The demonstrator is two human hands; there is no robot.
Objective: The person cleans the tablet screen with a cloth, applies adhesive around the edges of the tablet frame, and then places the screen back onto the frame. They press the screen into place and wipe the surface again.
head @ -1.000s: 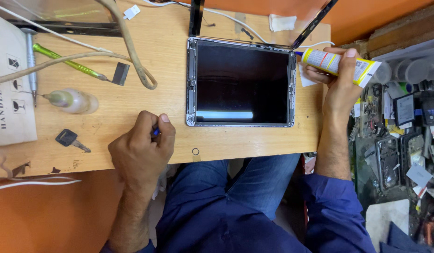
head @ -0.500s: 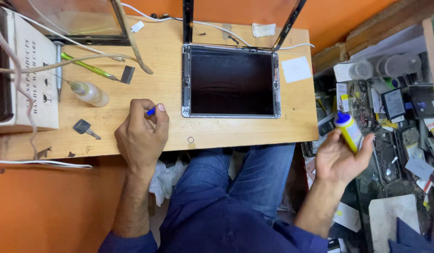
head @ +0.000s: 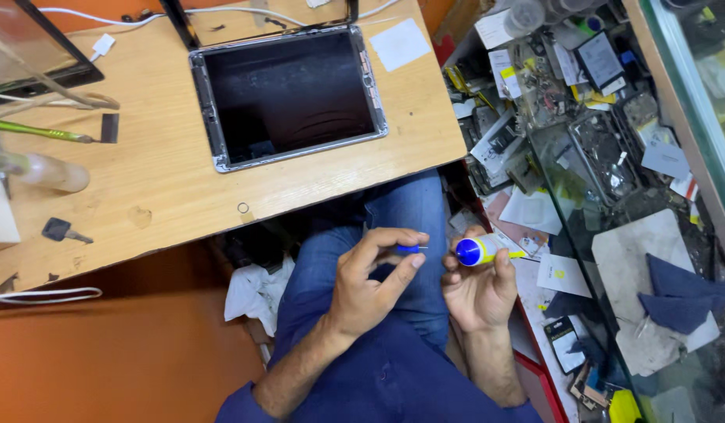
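Over my lap, my right hand (head: 480, 290) grips a small glue tube (head: 488, 249) with a blue cap end and a yellow-white body. My left hand (head: 370, 286) pinches a tiny blue-headed pin (head: 409, 248) between thumb and fingers, its tip pointing at the tube's cap a short gap away. An opened tablet (head: 288, 95) with a dark inside and a grey metal frame lies on the wooden table (head: 174, 180), beyond both hands.
On the table's left lie a green-handled tool (head: 41, 131), a clear squeeze bottle (head: 45, 172) and a small dark key (head: 62, 230). A white paper square (head: 399, 44) lies by the tablet. Cluttered parts and a glass counter (head: 613, 180) fill the right side.
Both hands left the table and came together over my lap. The right hand carried the tube from the right side inward; the left brought the blue pin to the tube's cap.
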